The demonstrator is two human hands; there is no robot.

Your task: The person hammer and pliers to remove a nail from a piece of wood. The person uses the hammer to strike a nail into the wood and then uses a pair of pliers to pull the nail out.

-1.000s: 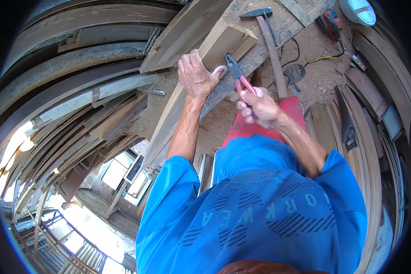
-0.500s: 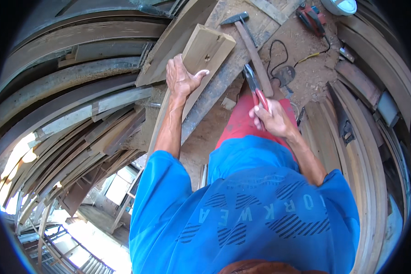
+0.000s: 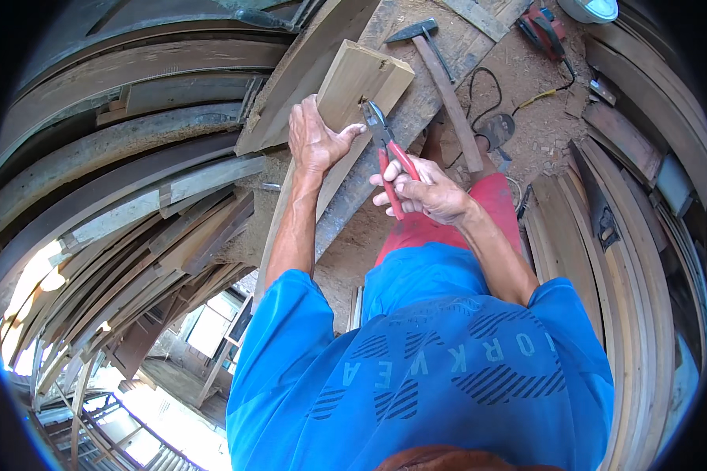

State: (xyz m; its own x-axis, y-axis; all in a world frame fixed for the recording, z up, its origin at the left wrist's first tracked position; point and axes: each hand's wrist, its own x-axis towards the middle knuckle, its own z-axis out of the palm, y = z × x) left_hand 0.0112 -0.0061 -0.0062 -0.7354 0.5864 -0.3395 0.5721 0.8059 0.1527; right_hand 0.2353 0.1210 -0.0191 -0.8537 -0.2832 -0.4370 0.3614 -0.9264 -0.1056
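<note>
A thick, pale wooden board [image 3: 352, 74] slants away from me, with a small dark hole or knot on its near face. My left hand [image 3: 319, 140] holds the board's left side, fingers over the edge and thumb stretched across the face. In my right hand [image 3: 430, 191] is a pair of red-handled pliers [image 3: 397, 159], the handles spread apart. The pliers' jaws are at the dark spot on the board; whether they bite on anything there is too small to tell. Just right of them a hammer [image 3: 449, 102] with a wooden handle lies across the bench.
A worn plank bench [image 3: 404, 118] runs under the board. Long timber [image 3: 188, 129] is stacked at left, more planks [image 3: 605, 259] at right with a handsaw [image 3: 605, 224]. A red power tool [image 3: 543, 33] with a cord and a white bucket [image 3: 593, 9] sit at far right.
My right hand has moved left and forward with the pliers, bringing their jaws from over my lap to the board's dark spot. The handles have spread. My left hand stays on the board.
</note>
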